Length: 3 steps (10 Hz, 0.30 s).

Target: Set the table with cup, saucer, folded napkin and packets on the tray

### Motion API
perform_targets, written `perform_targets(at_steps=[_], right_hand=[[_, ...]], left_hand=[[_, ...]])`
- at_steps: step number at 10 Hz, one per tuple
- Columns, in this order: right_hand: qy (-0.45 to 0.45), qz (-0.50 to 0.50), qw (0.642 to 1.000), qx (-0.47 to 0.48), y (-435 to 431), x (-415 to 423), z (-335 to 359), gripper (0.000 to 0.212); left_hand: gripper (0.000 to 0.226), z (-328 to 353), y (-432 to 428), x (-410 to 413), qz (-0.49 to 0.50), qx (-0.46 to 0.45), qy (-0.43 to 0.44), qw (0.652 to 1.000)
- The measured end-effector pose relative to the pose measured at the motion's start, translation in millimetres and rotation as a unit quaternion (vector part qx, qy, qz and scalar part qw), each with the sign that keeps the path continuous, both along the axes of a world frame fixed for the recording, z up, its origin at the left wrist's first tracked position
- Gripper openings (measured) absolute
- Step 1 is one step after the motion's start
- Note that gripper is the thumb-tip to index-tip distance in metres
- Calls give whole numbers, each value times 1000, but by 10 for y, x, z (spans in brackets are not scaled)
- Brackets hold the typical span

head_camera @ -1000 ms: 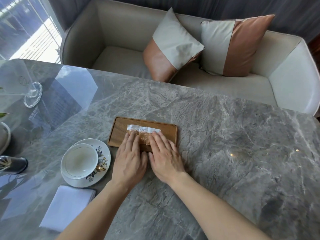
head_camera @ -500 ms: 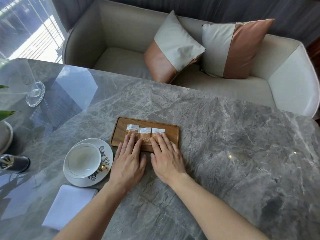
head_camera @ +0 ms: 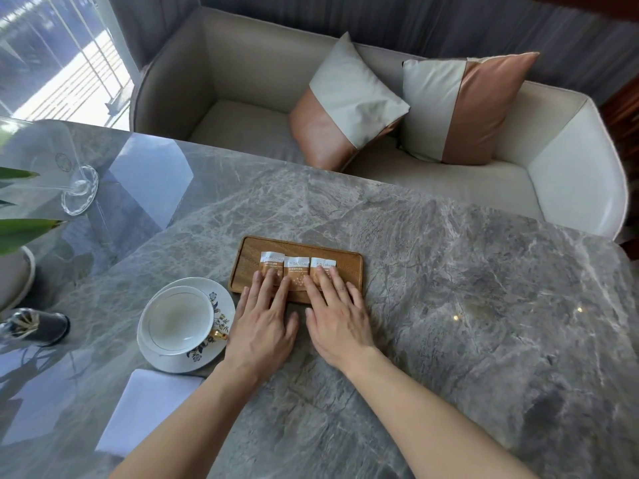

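A small wooden tray (head_camera: 349,266) lies on the grey marble table. Three brown-and-white packets (head_camera: 296,267) lie side by side on it. My left hand (head_camera: 262,323) rests flat, fingertips on the left and middle packets. My right hand (head_camera: 337,318) lies flat beside it, fingertips on the right packet. Both hands hold nothing and their fingers are spread. Left of the tray a white cup (head_camera: 179,318) sits on a flowered saucer (head_camera: 221,305). A folded white napkin (head_camera: 148,409) lies in front of the saucer.
A clear acrylic stand (head_camera: 74,191), a white plant pot (head_camera: 15,276) with green leaves and a dark glossy object (head_camera: 36,326) stand at the table's left. A beige sofa (head_camera: 567,167) with two cushions is behind the table.
Both hands have slid back toward me, uncovering more of the three packets, which now sit in an even row.
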State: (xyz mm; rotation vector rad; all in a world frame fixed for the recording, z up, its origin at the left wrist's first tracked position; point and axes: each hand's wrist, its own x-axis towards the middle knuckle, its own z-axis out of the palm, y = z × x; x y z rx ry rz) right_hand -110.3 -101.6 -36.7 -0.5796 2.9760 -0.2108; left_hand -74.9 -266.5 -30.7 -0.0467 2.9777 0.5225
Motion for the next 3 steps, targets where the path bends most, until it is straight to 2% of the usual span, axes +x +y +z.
perform_targets(at_steps=[3], right_hand=[[3,-34,999,19,169,205,320,64]], left_hand=[[74,241,67,182,-25,19,31,999]])
